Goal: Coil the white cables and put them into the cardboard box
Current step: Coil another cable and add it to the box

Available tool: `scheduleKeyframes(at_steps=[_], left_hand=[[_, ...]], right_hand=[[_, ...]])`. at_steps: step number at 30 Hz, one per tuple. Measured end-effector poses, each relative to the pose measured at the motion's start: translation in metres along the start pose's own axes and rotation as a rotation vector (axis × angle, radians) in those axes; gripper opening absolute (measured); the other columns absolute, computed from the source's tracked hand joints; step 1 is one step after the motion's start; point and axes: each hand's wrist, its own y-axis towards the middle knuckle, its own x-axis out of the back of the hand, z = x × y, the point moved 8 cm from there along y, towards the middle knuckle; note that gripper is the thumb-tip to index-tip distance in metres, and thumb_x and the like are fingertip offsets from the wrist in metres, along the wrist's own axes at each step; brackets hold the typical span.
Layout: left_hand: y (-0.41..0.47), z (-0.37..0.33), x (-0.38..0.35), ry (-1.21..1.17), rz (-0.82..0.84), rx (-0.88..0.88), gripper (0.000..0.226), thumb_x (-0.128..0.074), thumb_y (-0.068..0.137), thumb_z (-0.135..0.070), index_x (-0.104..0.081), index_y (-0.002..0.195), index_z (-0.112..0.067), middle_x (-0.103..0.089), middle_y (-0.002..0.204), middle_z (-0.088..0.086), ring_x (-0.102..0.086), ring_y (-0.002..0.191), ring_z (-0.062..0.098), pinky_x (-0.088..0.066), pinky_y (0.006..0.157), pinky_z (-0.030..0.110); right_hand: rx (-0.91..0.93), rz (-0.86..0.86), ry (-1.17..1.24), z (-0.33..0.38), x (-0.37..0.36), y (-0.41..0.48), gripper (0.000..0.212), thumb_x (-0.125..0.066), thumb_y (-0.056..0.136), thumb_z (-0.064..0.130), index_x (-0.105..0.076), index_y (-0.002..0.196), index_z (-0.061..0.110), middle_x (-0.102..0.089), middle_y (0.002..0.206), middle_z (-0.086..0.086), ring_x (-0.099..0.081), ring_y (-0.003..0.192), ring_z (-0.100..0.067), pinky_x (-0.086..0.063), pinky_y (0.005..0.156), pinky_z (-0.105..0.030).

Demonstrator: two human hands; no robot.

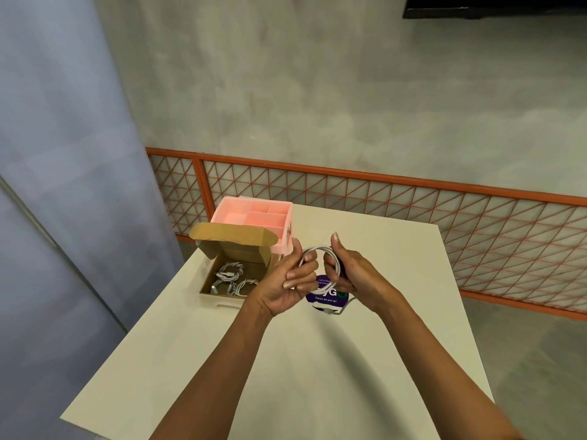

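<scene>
A white cable is wound into a loop held up over the middle of the white table. My left hand grips the loop's left side and my right hand grips its right side. The cable's loose end with its plug hangs down to the table. The open cardboard box sits to the left of my hands with its lid flap up. Several coiled white cables lie inside it.
A pink plastic organiser with compartments stands behind the box at the table's far left corner. A round purple sticker lies on the table under my hands. An orange-framed mesh panel runs along the grey wall beyond the table.
</scene>
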Motion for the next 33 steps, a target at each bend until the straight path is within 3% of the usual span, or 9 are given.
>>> scheduleKeyframes(at_steps=[5, 10, 13, 15, 17, 21, 24, 29, 33], left_hand=[[0.005, 0.002, 0.008, -0.031, -0.035, -0.009, 0.039, -0.033, 0.1, -0.034, -0.05, 0.072, -0.012, -0.04, 0.047, -0.006, -0.024, 0.037, 0.004, -0.031, 0.042, 0.015], [-0.003, 0.001, 0.021, 0.156, -0.178, -0.077, 0.03, -0.042, 0.095, -0.023, -0.064, 0.08, -0.009, -0.046, 0.065, -0.001, -0.048, 0.06, 0.008, -0.045, 0.065, 0.021], [-0.006, -0.003, 0.024, 0.278, -0.228, -0.067, 0.029, -0.039, 0.096, -0.021, -0.061, 0.082, -0.007, -0.047, 0.065, 0.0, -0.049, 0.06, 0.01, -0.041, 0.075, 0.028], [-0.005, -0.003, 0.024, 0.305, -0.28, -0.062, 0.033, -0.034, 0.1, -0.023, -0.054, 0.08, -0.008, -0.04, 0.062, -0.001, -0.041, 0.054, 0.009, -0.041, 0.073, 0.028], [-0.004, -0.001, 0.023, 0.299, -0.345, -0.068, 0.039, -0.031, 0.103, -0.03, -0.047, 0.073, -0.011, -0.031, 0.06, -0.003, -0.031, 0.049, 0.006, -0.042, 0.06, 0.022], [-0.004, -0.007, 0.027, 0.397, -0.475, -0.144, 0.042, -0.035, 0.102, -0.035, -0.037, 0.065, -0.015, -0.026, 0.051, -0.008, -0.023, 0.044, 0.004, -0.025, 0.048, 0.018], [-0.008, -0.019, 0.032, 0.394, -0.559, -0.228, 0.04, -0.037, 0.102, -0.03, -0.036, 0.064, -0.016, -0.025, 0.049, -0.008, -0.021, 0.042, 0.003, -0.022, 0.044, 0.018], [-0.02, -0.039, 0.041, 0.403, -0.672, -0.32, 0.039, -0.035, 0.103, -0.026, -0.036, 0.065, -0.016, -0.027, 0.047, -0.008, -0.023, 0.041, 0.004, -0.024, 0.044, 0.018], [-0.024, -0.049, 0.046, 0.369, -0.693, -0.368, 0.041, -0.039, 0.101, -0.031, -0.038, 0.064, -0.016, -0.029, 0.047, -0.008, -0.024, 0.041, 0.004, -0.024, 0.043, 0.019]], right_hand=[[0.059, -0.178, -0.185, 0.004, 0.005, 0.004, 0.051, -0.029, 0.097, 0.055, -0.041, 0.067, 0.016, -0.04, 0.052, 0.004, -0.032, 0.045, -0.006, -0.029, 0.05, -0.02], [0.159, -0.35, -0.401, 0.009, 0.016, 0.007, 0.049, -0.037, 0.097, 0.051, -0.041, 0.063, 0.015, -0.042, 0.057, 0.003, -0.039, 0.055, -0.011, -0.034, 0.061, -0.029], [0.14, -0.356, -0.509, 0.009, 0.017, 0.007, 0.049, -0.037, 0.097, 0.051, -0.043, 0.062, 0.017, -0.045, 0.057, 0.003, -0.042, 0.055, -0.013, -0.034, 0.062, -0.031], [0.124, -0.381, -0.541, 0.009, 0.018, 0.008, 0.048, -0.036, 0.097, 0.051, -0.044, 0.064, 0.017, -0.047, 0.058, 0.002, -0.044, 0.057, -0.014, -0.036, 0.063, -0.033], [0.106, -0.392, -0.57, 0.007, 0.017, 0.01, 0.05, -0.034, 0.096, 0.053, -0.048, 0.069, 0.014, -0.049, 0.06, 0.001, -0.046, 0.06, -0.016, -0.037, 0.064, -0.033], [0.066, -0.308, -0.424, -0.001, 0.012, 0.01, 0.053, -0.027, 0.098, 0.053, -0.055, 0.086, 0.01, -0.055, 0.067, 0.002, -0.049, 0.061, -0.012, -0.039, 0.061, -0.025], [0.034, -0.171, -0.267, -0.008, 0.016, 0.008, 0.051, -0.024, 0.1, 0.048, -0.06, 0.101, 0.011, -0.062, 0.076, 0.004, -0.047, 0.059, -0.012, -0.038, 0.053, -0.017], [0.145, -0.005, -0.351, -0.014, 0.033, 0.001, 0.027, -0.045, 0.099, 0.03, -0.065, 0.104, 0.012, -0.064, 0.08, 0.001, -0.056, 0.071, -0.009, -0.048, 0.068, -0.019], [0.146, -0.002, -0.347, -0.029, 0.044, -0.002, 0.021, -0.054, 0.096, 0.023, -0.071, 0.101, 0.013, -0.069, 0.093, 0.0, -0.064, 0.091, -0.013, -0.05, 0.078, -0.023]])
